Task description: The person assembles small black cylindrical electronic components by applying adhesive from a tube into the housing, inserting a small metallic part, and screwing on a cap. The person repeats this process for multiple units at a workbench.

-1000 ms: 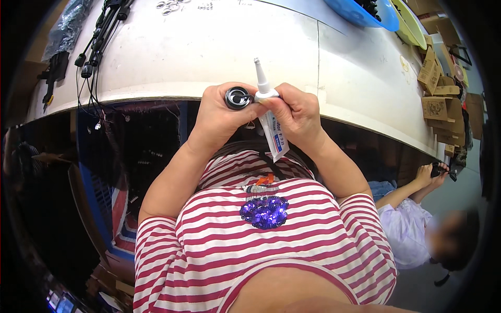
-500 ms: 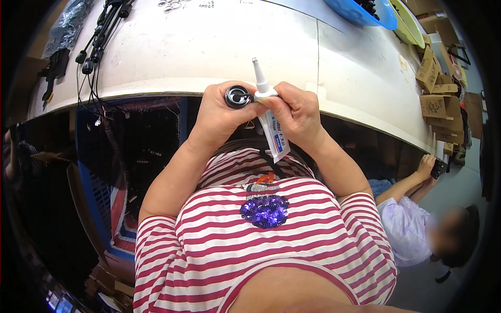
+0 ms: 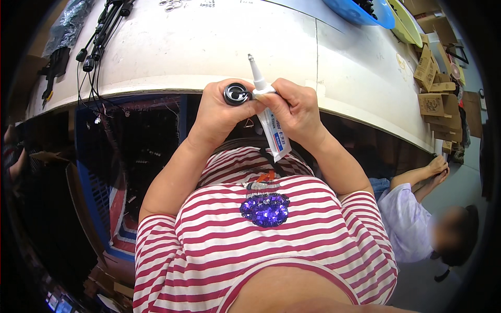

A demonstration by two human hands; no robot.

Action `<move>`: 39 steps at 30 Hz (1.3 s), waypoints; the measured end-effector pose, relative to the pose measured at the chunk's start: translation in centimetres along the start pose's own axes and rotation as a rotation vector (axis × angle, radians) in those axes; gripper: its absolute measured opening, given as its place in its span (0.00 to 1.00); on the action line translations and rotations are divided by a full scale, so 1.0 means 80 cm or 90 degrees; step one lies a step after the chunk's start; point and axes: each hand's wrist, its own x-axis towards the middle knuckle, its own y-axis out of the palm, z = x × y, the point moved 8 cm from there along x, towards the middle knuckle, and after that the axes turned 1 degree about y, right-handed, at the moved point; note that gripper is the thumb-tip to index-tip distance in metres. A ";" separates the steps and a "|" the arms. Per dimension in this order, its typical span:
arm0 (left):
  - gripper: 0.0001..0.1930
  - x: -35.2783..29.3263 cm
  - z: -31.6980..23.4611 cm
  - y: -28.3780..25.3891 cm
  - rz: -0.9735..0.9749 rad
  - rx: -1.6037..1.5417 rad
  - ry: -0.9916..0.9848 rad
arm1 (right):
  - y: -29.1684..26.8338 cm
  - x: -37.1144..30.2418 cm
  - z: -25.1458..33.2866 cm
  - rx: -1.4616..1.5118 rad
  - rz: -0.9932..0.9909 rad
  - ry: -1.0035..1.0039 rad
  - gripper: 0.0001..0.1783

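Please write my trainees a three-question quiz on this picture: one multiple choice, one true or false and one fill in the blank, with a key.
1. What does the person's left hand hold?
A. a pair of scissors
B. a round black part
C. a cardboard box

2. True or false: the nozzle of the white tube points away from the striped shirt.

3. Fill in: the basin with black pieces in it is coloured ____.

Key: 1. B; 2. True; 3. blue
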 end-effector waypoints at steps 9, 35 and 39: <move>0.08 -0.001 -0.005 0.004 0.033 0.046 -0.008 | -0.004 0.003 0.007 -0.013 0.022 0.003 0.16; 0.12 -0.031 -0.018 0.023 0.173 0.331 0.188 | 0.014 -0.044 0.028 0.272 0.397 0.468 0.15; 0.12 -0.036 -0.024 0.023 0.128 0.371 0.257 | 0.017 -0.049 0.016 0.302 0.351 0.519 0.14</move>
